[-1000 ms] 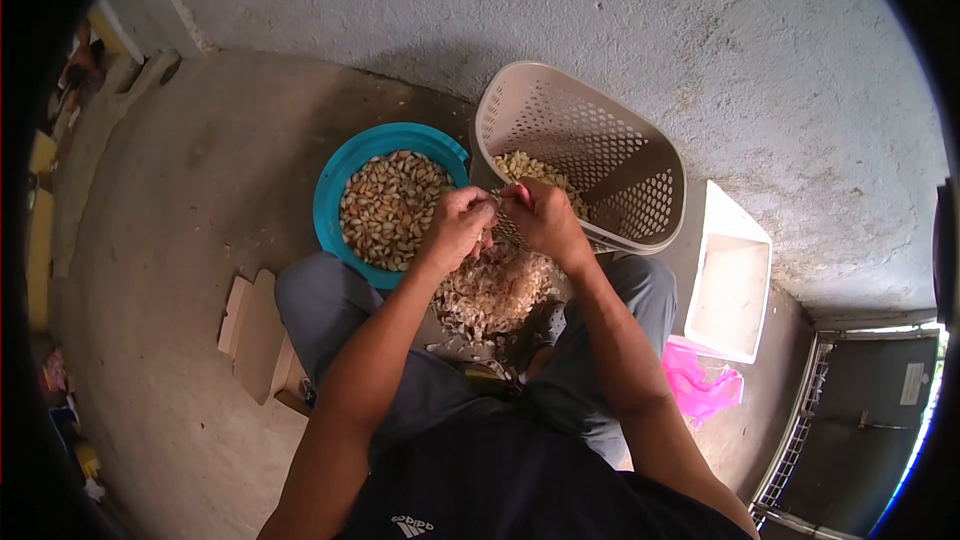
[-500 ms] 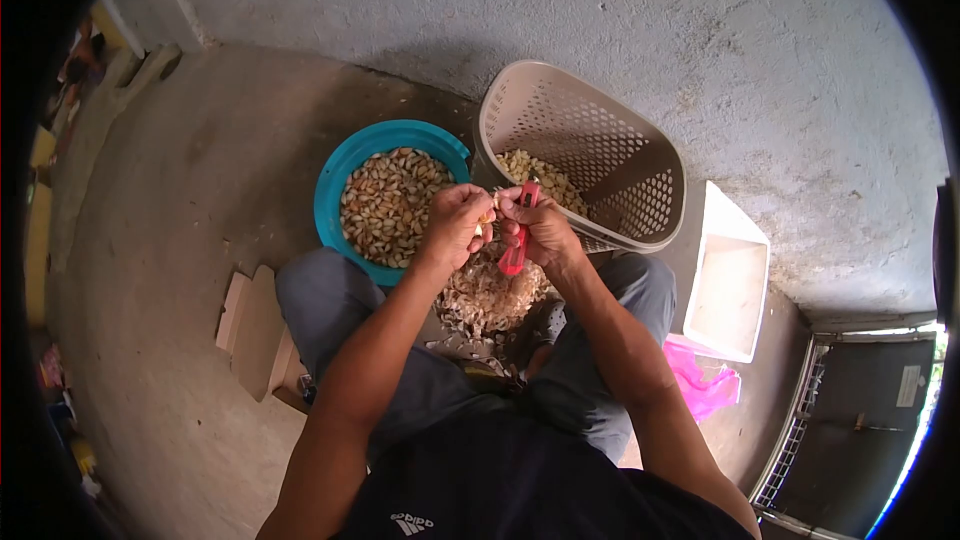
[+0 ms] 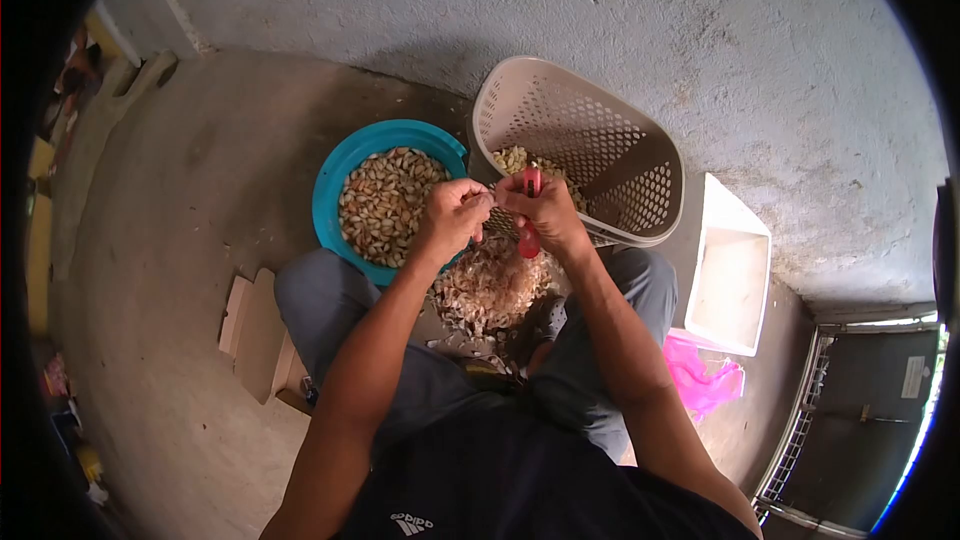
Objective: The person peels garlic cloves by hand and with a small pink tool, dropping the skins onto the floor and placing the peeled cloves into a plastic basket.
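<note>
My left hand is closed in a pinch at the edge of the blue basin, its fingertips almost meeting those of my right hand. The garlic clove in it is mostly hidden by the fingers. Wrapped in my right hand is a red utility knife, held roughly upright; its blade cannot be made out. Unpeeled garlic cloves fill the blue basin on the left. Beyond my right hand, pale peeled cloves lie in the bottom of a beige perforated basket. A heap of garlic skins is below my hands.
A white foam box stands right of my knee, with a pink plastic bag in front of it. Flattened cardboard lies by my left knee. A rough grey wall runs behind the basket.
The pale clove seen at my left fingertips is now covered by fingers. My right hand has shifted slightly and turned, with the knife still in it. My hands stay close together.
</note>
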Motion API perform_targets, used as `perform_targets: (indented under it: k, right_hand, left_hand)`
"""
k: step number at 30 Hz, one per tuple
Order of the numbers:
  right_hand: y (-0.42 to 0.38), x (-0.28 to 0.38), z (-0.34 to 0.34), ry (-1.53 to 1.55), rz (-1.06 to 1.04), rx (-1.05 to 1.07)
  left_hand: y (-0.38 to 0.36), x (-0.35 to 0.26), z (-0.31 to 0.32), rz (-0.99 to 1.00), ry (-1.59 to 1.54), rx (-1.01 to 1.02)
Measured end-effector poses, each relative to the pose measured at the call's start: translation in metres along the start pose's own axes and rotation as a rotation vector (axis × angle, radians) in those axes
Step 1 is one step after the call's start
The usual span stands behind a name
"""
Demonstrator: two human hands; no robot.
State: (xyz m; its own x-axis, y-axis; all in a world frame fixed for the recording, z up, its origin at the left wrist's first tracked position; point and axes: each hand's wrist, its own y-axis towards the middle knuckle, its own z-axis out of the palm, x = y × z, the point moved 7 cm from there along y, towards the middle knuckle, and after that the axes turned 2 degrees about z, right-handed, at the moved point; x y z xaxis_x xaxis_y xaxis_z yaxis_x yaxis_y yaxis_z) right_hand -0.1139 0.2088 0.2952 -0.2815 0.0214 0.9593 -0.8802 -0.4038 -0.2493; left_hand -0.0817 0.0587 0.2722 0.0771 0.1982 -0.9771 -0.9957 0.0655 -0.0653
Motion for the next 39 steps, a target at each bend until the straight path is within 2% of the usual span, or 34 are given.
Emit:
perform_targets:
  k: [7,10,13,16,19,25,26,29,33,34,39]
  right_hand:
    - [0.001,-0.010,0.002,0.082,0.017,-0.029]
    - [0.002,-0.010,0.001,0.124,0.042,0.011]
    - [0.003,-0.011,0.000,0.100,0.066,0.052]
    - [0.000,-0.011,-0.001,0.108,0.105,0.090]
    - [-0.002,-0.006,-0.001,0.144,0.121,0.074]
    - [-0.007,0.010,-0.015,0.160,0.076,0.057]
    - [-0.007,0.011,-0.018,0.138,0.069,0.062]
    - [-0.006,0.009,-0.022,0.056,0.040,0.072]
    - [-0.010,0.006,-0.028,-0.053,0.005,0.064]
    - [-0.009,0.003,-0.030,-0.066,0.000,0.047]
    - [-0.009,-0.011,-0.024,0.065,0.001,0.053]
  left_hand:
    - [-0.004,0.005,0.009,-0.040,-0.091,-0.054]
    - [-0.005,0.001,0.011,-0.018,-0.051,-0.064]
    - [-0.001,0.004,0.008,0.088,0.038,-0.105]
    - [0.002,0.002,0.001,0.234,0.291,-0.166]
    - [0.003,0.002,-0.006,0.166,0.223,-0.181]
    - [-0.007,0.009,0.019,0.020,0.394,0.218]
    - [-0.011,0.004,0.026,0.109,0.480,0.238]
    - [-0.014,0.008,0.034,0.168,0.416,0.264]
    - [-0.009,0.014,0.030,-0.076,0.129,0.191]
    - [-0.006,0.015,0.028,-0.038,0.082,0.203]
    - [-0.008,0.013,0.027,-0.174,-0.023,0.163]
